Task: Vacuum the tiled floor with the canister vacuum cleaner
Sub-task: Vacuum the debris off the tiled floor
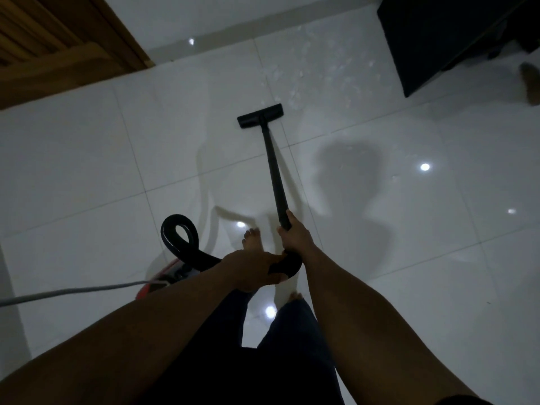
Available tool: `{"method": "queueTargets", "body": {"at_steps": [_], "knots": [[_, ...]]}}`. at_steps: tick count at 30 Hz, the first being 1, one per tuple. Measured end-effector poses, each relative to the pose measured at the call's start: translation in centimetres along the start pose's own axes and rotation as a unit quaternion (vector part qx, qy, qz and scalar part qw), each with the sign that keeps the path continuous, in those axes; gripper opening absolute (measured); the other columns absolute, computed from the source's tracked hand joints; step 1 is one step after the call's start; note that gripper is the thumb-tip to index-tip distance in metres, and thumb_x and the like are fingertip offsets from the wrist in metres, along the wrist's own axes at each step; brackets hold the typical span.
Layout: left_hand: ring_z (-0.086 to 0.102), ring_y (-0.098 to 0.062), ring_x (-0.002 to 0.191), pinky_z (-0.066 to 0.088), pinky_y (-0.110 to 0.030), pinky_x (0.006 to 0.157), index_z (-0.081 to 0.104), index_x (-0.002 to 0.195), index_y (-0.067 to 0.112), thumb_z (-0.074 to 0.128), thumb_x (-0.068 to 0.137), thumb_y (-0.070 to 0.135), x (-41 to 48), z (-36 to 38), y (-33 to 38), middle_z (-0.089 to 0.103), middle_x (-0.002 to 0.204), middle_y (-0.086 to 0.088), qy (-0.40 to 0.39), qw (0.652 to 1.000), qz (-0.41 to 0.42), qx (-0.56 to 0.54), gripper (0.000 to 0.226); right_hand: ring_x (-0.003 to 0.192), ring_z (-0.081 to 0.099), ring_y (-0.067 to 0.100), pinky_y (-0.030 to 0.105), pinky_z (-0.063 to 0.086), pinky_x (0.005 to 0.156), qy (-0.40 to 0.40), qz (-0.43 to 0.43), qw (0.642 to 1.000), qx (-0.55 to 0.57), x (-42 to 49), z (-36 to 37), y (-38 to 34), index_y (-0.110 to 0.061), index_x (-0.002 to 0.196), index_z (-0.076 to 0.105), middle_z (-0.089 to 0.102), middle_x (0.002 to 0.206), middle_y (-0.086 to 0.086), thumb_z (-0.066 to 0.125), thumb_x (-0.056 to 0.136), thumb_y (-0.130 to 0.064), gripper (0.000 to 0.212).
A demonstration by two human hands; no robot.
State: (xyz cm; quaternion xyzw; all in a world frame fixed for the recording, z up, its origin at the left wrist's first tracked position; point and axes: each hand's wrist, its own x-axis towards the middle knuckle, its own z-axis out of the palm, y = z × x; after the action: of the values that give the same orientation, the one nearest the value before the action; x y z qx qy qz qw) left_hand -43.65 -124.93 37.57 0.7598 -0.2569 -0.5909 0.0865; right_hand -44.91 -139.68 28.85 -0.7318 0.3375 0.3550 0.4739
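Observation:
A black vacuum wand [274, 171] runs from my hands out to a flat black floor head [260, 116] lying on the glossy white tiled floor [87, 176]. My right hand [292, 233] grips the wand's lower end. Just behind it, my left hand [251, 267] holds the curved black handle where the hose joins. The black hose [181, 235] loops to the left and down to the red canister [166, 277], mostly hidden behind my left forearm. Pale scattered specks [321, 74] lie on the tiles just beyond the floor head.
A grey power cord [73, 291] stretches left from the canister. A wooden door [58, 39] stands at the far left, dark furniture [438, 39] at the far right, and a white wall base between them. My bare feet [252, 239] stand under my hands.

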Motion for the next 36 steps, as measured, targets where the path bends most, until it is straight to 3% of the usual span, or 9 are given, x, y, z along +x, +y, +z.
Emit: {"method": "queueTargets", "body": {"at_steps": [2,4,8,13,19,23,27,31,36], "knots": [[0.056,-0.028,0.120,0.038,-0.028,0.088,0.028,0.154,0.031,0.042,0.101,0.053,-1.2,-2.4,-0.8,0.055,0.136,-0.012,0.005,1.000,0.020,-0.009,0.059,0.116,0.063,0.033,0.041,0.056,0.094,0.014,0.004,1.000,0.013,1.0,0.6,-2.2,-0.034,0.164,0.018,0.057,0.144,0.013,0.050,0.106,-0.029,0.067],[0.059,-0.027,0.115,0.039,-0.029,0.086,0.026,0.154,0.032,0.040,0.101,0.053,-1.9,-4.4,-1.8,0.057,0.133,-0.013,0.035,0.999,0.020,-0.015,0.059,0.124,0.060,0.031,0.040,0.051,0.102,0.025,0.011,0.999,0.021,1.9,1.0,-4.2,-0.033,0.164,0.018,0.052,0.150,0.012,0.049,0.107,-0.029,0.065],[0.057,-0.028,0.118,0.043,-0.037,0.098,0.021,0.156,0.034,0.039,0.100,0.055,-2.1,-7.1,-4.2,0.055,0.136,-0.011,0.066,0.998,0.021,0.005,0.062,0.117,0.061,0.028,0.036,0.052,0.095,0.028,0.008,0.999,0.015,3.7,0.9,-8.3,-0.033,0.165,0.015,0.053,0.149,0.013,0.048,0.107,-0.028,0.066],[0.063,-0.019,0.095,0.052,-0.037,0.088,0.028,0.153,0.033,0.043,0.099,0.053,-0.9,-10.2,-5.2,0.066,0.114,-0.005,0.100,0.994,0.024,-0.032,0.059,0.113,0.061,0.027,0.035,0.051,0.092,0.025,-0.003,1.000,0.001,5.9,-0.6,-12.0,-0.032,0.165,0.015,0.051,0.149,0.014,0.048,0.107,-0.027,0.067],[0.063,-0.023,0.097,0.045,-0.031,0.078,0.023,0.154,0.037,0.043,0.099,0.055,0.5,-13.8,-4.8,0.064,0.115,-0.007,0.101,0.995,0.016,0.002,0.061,0.122,0.058,0.029,0.029,0.045,0.086,0.018,-0.002,1.000,0.003,8.0,-2.7,-13.9,-0.030,0.165,0.012,0.047,0.153,0.013,0.046,0.109,-0.027,0.066],[0.063,-0.023,0.099,0.051,-0.038,0.088,0.020,0.154,0.041,0.038,0.096,0.063,1.9,-15.9,-4.2,0.063,0.118,-0.006,0.103,0.995,-0.002,-0.016,0.064,0.130,0.054,0.029,0.025,0.042,0.084,0.008,0.001,1.000,-0.001,9.9,-4.6,-15.3,-0.030,0.165,0.014,0.034,0.164,0.007,0.047,0.108,-0.027,0.066],[0.064,-0.019,0.094,0.053,-0.039,0.086,0.024,0.151,0.047,0.038,0.095,0.066,4.5,-19.8,-4.1,0.067,0.113,-0.002,0.112,0.992,-0.018,-0.057,0.060,0.118,0.057,0.027,0.016,0.043,0.068,-0.014,-0.014,1.000,-0.008,13.1,-7.5,-18.6,-0.028,0.165,0.013,0.042,0.157,0.011,0.046,0.109,-0.027,0.066],[0.065,-0.019,0.090,0.054,-0.038,0.084,0.032,0.149,0.043,0.039,0.095,0.064,6.4,-24.2,-3.9,0.068,0.104,-0.002,0.114,0.992,-0.030,-0.052,0.058,0.105,0.056,0.025,0.026,0.044,0.080,-0.035,-0.010,0.999,-0.011,15.9,-9.9,-21.4,-0.029,0.165,0.010,0.051,0.148,0.015,0.047,0.107,-0.023,0.069],[0.060,-0.016,0.076,0.047,-0.030,0.071,0.031,0.150,0.042,0.041,0.095,0.065,8.7,-28.6,-3.7,0.064,0.092,0.000,0.139,0.988,-0.059,-0.034,0.060,0.091,0.053,0.018,0.013,0.039,0.048,-0.057,0.007,0.998,0.037,19.8,-12.4,-24.7,-0.035,0.164,0.014,0.051,0.132,0.001,0.049,0.107,-0.021,0.069]]}}
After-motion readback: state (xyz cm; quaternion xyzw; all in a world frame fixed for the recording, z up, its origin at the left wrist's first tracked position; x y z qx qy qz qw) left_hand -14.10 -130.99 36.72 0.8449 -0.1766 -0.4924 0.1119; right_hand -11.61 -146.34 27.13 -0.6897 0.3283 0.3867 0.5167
